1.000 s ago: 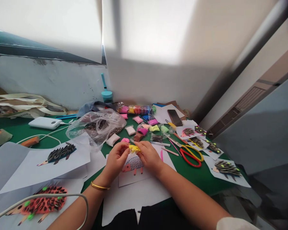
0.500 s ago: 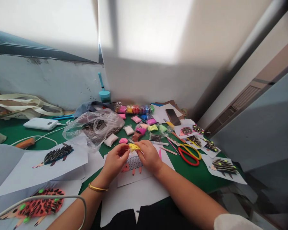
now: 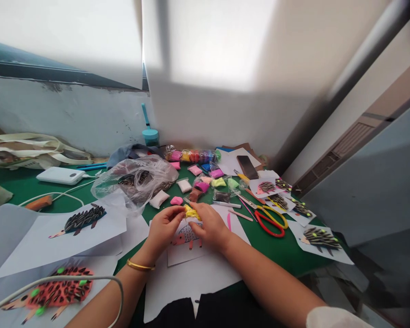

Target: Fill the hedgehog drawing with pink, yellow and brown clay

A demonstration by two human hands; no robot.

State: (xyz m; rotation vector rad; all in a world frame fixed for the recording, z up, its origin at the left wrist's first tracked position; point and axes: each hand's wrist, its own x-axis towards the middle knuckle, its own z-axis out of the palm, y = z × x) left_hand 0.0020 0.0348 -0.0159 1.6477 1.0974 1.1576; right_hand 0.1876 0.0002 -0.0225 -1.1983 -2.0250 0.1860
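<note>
White sheets [image 3: 222, 50] hang over a window [image 3: 54, 73], its dark lower edge showing at left. Light glows through them, with soft shadow below. The pale wall [image 3: 95, 114] beneath is scuffed and chipped. A green-topped table [image 3: 292, 257] stands against it; the right side lies dim.

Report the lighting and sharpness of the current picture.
Head view: strong light washes out the white covering at the top; head view: the floor at lower right is dim and smeared; head view: the scissors look fairly crisp, the yellow item at the fingers lacks detail.
</note>
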